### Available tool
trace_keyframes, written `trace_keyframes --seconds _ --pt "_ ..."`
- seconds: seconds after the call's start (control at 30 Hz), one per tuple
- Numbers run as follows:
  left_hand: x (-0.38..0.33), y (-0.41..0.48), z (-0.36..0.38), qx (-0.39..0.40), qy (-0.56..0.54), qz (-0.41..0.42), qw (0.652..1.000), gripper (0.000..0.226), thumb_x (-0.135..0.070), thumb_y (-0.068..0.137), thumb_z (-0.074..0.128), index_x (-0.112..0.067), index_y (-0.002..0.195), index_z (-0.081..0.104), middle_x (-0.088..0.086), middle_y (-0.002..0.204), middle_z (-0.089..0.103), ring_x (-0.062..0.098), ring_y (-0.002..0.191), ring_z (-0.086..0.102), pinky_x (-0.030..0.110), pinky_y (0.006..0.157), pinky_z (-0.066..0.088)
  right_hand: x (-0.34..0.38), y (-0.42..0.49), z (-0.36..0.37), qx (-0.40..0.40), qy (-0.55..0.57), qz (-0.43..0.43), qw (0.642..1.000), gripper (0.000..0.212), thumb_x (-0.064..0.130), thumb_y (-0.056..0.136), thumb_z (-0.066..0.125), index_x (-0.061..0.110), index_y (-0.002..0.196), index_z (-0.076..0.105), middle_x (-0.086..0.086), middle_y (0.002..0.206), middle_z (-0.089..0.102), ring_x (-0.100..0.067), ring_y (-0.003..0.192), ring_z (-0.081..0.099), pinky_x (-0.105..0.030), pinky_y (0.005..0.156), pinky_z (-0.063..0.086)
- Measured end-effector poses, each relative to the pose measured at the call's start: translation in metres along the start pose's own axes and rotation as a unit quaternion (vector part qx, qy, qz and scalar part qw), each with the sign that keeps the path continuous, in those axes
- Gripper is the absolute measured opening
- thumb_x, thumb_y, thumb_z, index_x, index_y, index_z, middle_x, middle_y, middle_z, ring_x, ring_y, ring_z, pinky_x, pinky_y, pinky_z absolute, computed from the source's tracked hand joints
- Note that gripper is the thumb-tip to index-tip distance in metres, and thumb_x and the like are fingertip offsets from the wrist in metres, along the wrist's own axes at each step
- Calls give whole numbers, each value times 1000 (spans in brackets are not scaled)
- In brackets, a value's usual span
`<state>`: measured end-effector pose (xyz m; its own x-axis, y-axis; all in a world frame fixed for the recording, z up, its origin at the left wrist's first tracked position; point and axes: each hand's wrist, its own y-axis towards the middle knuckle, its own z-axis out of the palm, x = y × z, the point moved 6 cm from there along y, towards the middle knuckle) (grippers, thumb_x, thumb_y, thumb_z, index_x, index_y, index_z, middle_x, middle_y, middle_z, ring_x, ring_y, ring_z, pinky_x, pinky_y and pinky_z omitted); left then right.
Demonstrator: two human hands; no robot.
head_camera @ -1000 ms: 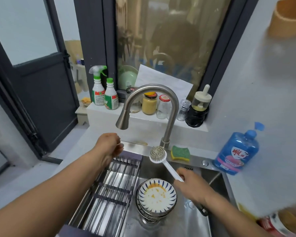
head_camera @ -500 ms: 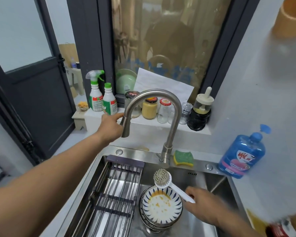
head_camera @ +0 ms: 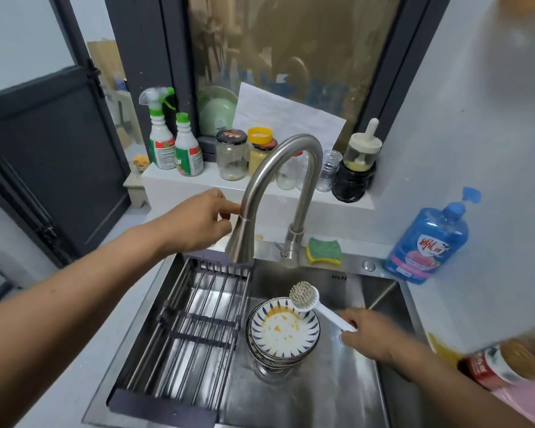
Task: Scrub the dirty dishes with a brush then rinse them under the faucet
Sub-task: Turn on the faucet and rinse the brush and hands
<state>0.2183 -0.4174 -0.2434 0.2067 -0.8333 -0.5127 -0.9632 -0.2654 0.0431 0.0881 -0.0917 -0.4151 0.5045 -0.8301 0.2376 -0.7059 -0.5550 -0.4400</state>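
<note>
A stack of blue-and-white patterned dishes (head_camera: 283, 333) stands in the steel sink (head_camera: 322, 393); the top dish carries orange food bits. My right hand (head_camera: 369, 333) grips the white handle of a dish brush (head_camera: 305, 298), whose bristle head hovers over the stack's far right rim. My left hand (head_camera: 203, 220) is raised beside the curved steel faucet (head_camera: 286, 168), its fingertips touching the left side of the spout head (head_camera: 241, 239). No water runs from the spout.
A dark drying rack (head_camera: 192, 329) fills the sink's left half. A green-yellow sponge (head_camera: 324, 250) lies by the faucet base. A blue soap bottle (head_camera: 426, 242) stands at the right. Spray bottles (head_camera: 173, 143) and jars (head_camera: 232, 154) line the sill.
My left hand rose from the rack's edge to the faucet spout, which has swung right toward the dishes. My right hand lowered the brush from near the faucet base to the dish stack.
</note>
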Motion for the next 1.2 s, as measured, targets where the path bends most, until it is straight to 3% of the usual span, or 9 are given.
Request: trace_keyframes --seconds 0.1,0.2,0.27,0.5,0.67,0.8,1.03,1.13,1.2 --pt "-20 -3 6 48 -22 45 998 33 -16 98 62 -32 125 71 -8 100 60 5 85 57 10 72 39 -11 -3 4 -11 14 24 1000 18 43 81 63 27 88 63 7 80 66 -8 72 61 -29 62 48" --pt "-37 -1 21 80 -121 66 987 23 -21 98 66 -29 117 77 -7 95 74 10 79 63 22 74 50 -20 -7 10 -19 46 58 997 23 40 88 66 23 79 55 7 75 60 -6 63 53 -22 51 36" --pt "-50 4 35 81 -192 67 976 18 -20 98 68 -24 110 79 -12 83 75 3 67 57 18 66 48 -26 -9 17 -14 91 84 992 29 40 91 67 23 75 50 7 72 57 -8 58 52 -19 45 34" --pt "-107 25 90 91 -365 57 925 11 -10 90 76 -20 94 80 -2 77 76 4 71 65 23 68 52 -39 -14 48 5 202 135 970 18 23 86 62 17 73 52 0 68 58 -15 55 54 -22 48 42" --pt "-140 52 121 86 -424 30 901 23 -7 88 77 -5 111 77 5 91 79 4 76 69 14 69 51 -35 -29 65 32 313 167 934 19 6 88 60 11 74 48 -6 66 47 -19 47 51 -25 43 45" --pt "-122 70 136 94 -422 15 902 27 -10 89 76 -6 116 74 9 91 77 7 70 65 16 63 50 -23 -31 64 43 407 182 894 22 -1 87 59 10 69 50 -4 54 48 -16 39 49 -26 48 49" --pt "14 83 145 -92 -261 -162 947 16 -22 87 81 -15 100 76 0 74 63 10 59 53 20 60 44 10 -13 66 28 562 214 798 13 1 89 64 5 82 54 -6 59 47 -13 43 44 -32 58 57" --pt "32 84 155 -68 -248 -153 954 23 -22 90 78 -14 112 75 4 83 64 15 61 52 20 56 47 22 -6 69 21 596 219 772 10 3 90 65 2 86 56 -9 58 46 -17 44 49 -33 58 60" --pt "29 88 161 -51 -233 -129 962 28 -22 92 76 -12 118 74 3 88 66 12 65 54 22 67 53 27 -2 70 16 612 222 759 8 4 91 64 1 89 57 -10 57 47 -18 42 52 -34 60 61"
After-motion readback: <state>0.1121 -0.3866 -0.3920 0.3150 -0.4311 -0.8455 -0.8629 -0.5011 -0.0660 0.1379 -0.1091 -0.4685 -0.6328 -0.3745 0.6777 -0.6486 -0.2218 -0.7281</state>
